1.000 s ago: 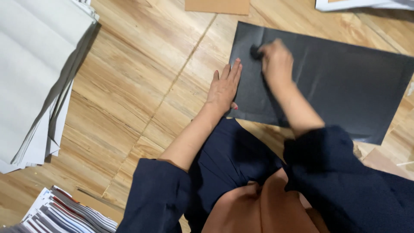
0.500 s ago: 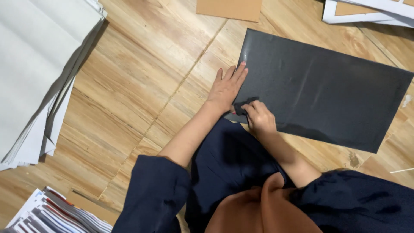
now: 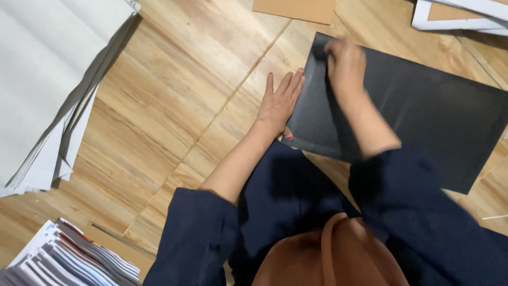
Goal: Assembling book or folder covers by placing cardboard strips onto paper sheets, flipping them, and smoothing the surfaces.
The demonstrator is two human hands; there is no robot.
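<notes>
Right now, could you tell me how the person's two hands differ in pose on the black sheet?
The left hand lies flat, fingers spread, at the black sheet's left edge; the right hand is curled and blurred at its top-left corner. Left is sharp; right may grip something, unclear. Both touch the sheet.

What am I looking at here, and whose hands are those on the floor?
The camera sits on a person's head and looks straight down, so you see that person's own arms in dark blue sleeves. There is no machine, just two bare hands. The left hand lies flat on the wooden floor, at the edge of a big black sheet. The right hand is on the sheet near its top corner. It looks blurry, and I cannot tell if it holds anything. Around them lie a pile of white and grey sheets, a stack of striped cards and a brown cardboard piece.
</notes>
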